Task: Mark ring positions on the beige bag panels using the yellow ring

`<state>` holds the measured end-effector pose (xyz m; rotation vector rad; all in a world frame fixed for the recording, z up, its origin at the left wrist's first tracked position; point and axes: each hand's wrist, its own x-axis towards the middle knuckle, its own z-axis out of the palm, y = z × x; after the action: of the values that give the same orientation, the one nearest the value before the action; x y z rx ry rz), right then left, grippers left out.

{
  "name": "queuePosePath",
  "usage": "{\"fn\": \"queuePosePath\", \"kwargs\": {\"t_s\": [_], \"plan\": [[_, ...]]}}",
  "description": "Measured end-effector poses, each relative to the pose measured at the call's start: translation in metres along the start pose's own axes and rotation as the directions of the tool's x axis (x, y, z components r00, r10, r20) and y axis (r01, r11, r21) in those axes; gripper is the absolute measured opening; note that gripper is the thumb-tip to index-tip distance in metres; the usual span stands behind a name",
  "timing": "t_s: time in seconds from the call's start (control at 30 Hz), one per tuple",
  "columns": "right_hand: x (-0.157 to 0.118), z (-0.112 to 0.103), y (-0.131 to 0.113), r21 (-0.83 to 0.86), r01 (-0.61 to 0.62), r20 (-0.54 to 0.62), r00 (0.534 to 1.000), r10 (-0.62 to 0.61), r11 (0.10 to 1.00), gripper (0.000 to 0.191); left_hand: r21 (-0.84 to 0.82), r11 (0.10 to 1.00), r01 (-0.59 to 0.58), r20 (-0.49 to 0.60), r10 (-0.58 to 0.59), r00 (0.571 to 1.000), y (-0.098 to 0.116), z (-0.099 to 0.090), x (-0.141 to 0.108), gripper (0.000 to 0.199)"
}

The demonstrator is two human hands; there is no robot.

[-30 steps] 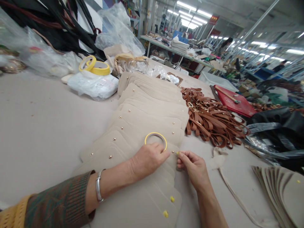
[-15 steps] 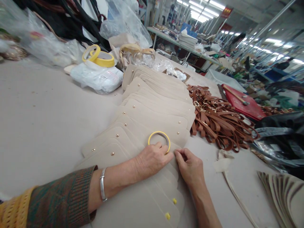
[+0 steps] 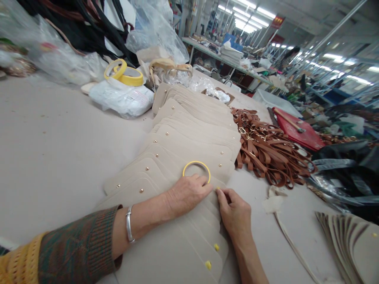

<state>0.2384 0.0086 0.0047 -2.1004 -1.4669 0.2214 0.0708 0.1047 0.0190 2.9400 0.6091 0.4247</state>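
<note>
My left hand (image 3: 189, 194) is closed around the near side of a narrow roll of yellow tape (image 3: 196, 162), just above the overlapping beige panels (image 3: 189, 146). Close to its right, my right hand (image 3: 235, 209) pinches a small yellow bit of tape (image 3: 218, 189) between thumb and forefinger, at the panels' right edge. Small gold studs (image 3: 141, 191) sit near the panels' corners. Two studs on the nearest panel are covered by yellow tape pieces (image 3: 208, 265).
Brown straps with gold clasps (image 3: 266, 146) lie in a heap at the right. More yellow tape rolls (image 3: 132, 77) rest on a white plastic-wrapped packet (image 3: 121, 98). A fanned beige stack (image 3: 349, 244) stands at the lower right, and a red board (image 3: 297, 128) lies behind the straps.
A small yellow bit of tape now shows at my right fingertips. The left hand and the tape roll have shifted slightly left; the panels lie as before.
</note>
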Motion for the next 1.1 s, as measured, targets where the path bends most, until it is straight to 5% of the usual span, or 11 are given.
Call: {"fn": "queuePosePath", "kwargs": {"t_s": [0.2, 0.5, 0.57, 0.7, 0.87, 1.1], "plan": [[0.012, 0.003, -0.001, -0.008, -0.008, 0.029, 1.0, 0.008, 1.0, 0.023, 0.068, 0.979, 0.192, -0.006, -0.192, 0.981, -0.021, -0.009, 0.009, 0.011], [-0.003, -0.021, -0.008, 0.062, 0.019, 0.407, 0.912, -0.042, 0.998, 0.024, 0.03, 0.987, 0.157, -0.033, -0.156, 0.987, -0.022, -0.01, 0.006, 0.011], [-0.005, -0.023, -0.009, 0.122, 0.006, 0.346, 0.937, -0.048, 0.992, 0.023, -0.051, 0.995, 0.089, -0.078, -0.093, 0.993, -0.02, -0.01, 0.003, 0.013], [-0.005, -0.024, -0.016, 0.285, 0.101, 0.001, 0.994, -0.106, 0.953, 0.019, -0.245, 0.967, -0.072, -0.201, 0.022, 0.979, -0.01, -0.013, -0.003, 0.03], [-0.002, -0.025, -0.027, 0.259, 0.365, -0.099, 0.931, -0.351, 0.894, 0.02, -0.311, 0.946, -0.087, -0.218, 0.018, 0.976, 0.005, -0.016, -0.005, 0.035], [-0.006, -0.02, -0.029, 0.078, 0.494, -0.15, 0.864, -0.48, 0.866, 0.015, -0.271, 0.959, -0.083, -0.159, 0.04, 0.986, 0.007, -0.014, -0.008, 0.014]]}}
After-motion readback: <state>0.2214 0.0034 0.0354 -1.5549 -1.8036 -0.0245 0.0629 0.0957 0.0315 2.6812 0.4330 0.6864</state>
